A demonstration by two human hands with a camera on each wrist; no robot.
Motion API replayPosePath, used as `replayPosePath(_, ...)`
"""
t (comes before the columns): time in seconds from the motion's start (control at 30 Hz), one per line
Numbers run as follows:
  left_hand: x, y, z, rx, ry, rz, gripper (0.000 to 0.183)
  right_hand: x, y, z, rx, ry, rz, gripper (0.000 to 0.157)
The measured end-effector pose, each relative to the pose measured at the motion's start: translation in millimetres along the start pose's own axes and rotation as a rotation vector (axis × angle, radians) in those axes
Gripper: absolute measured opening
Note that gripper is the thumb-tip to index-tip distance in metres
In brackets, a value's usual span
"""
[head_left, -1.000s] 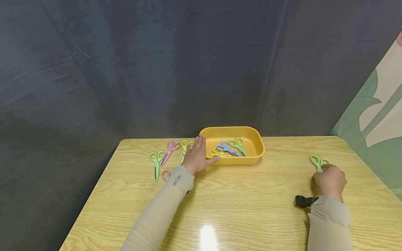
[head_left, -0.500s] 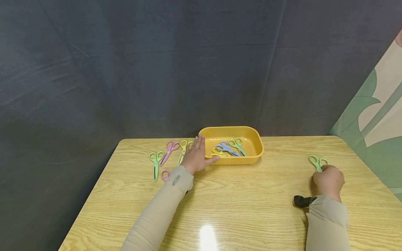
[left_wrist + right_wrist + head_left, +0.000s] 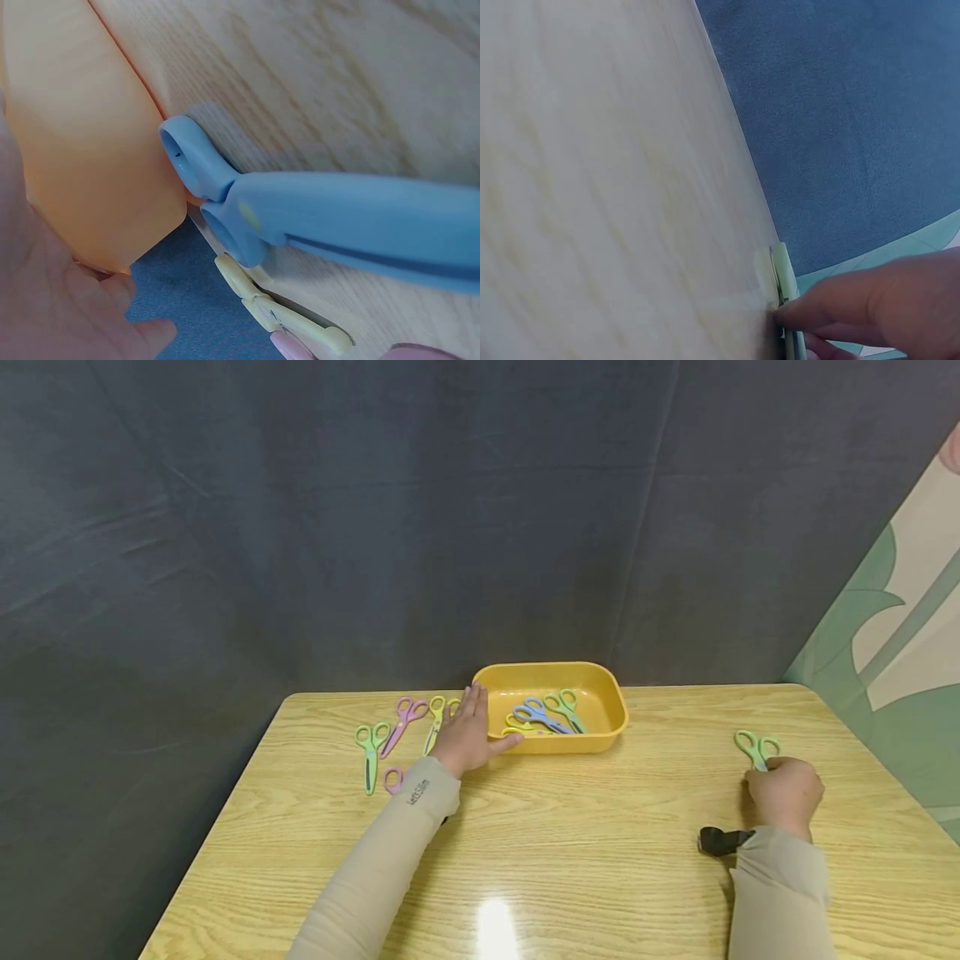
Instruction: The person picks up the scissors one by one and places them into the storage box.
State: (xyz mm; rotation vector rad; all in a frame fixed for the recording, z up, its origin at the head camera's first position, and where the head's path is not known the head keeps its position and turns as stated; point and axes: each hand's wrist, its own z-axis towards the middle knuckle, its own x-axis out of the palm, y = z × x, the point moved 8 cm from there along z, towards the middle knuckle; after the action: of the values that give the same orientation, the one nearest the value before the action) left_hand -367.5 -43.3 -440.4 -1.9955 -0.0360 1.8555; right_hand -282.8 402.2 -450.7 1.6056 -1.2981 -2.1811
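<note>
Green scissors (image 3: 757, 762) are at the right part of the wooden table (image 3: 600, 843), and we see the right hand (image 3: 786, 791) pinching them between thumb and fingers; whether they touch the tabletop we cannot quite tell. The left hand (image 3: 463, 741) rests with straight fingers against the left end of the yellow tray (image 3: 573, 744), where blue scissors (image 3: 542, 718) lie.

Tray (image 3: 577, 744) on table (image 3: 600, 827) before curtain (image 3: 450, 527); scissors (image 3: 542, 716) inside, more scissors (image 3: 371, 758) left and right
</note>
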Motion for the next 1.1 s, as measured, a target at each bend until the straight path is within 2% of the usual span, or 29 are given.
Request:
replayPosePath(0.23, -2.3, -2.0, -3.1, 0.006, -0.004, 0.000, 0.113, 1.7, -5, 0, 0.040, 0.023, -0.002, 0.045)
replayPosePath(0.43, -2.4, -2.3, -2.0, 0.013, -0.002, -0.002, 0.112, 3.4, -11, 0, 0.091, 0.044, 0.049, 0.050)
replayPosePath(0.8, -3.9, -2.5, -1.9, 0.016, 0.003, 0.015, 0.112, 4.4, -12, 3, 0.083, 0.014, 0.069, 0.049)
replayPosePath(1.1, -4.6, -2.7, -2.1, 0.010, 0.012, 0.002, 0.112, 4.9, -10, 3, 0.073, 0.020, 0.075, 0.048)
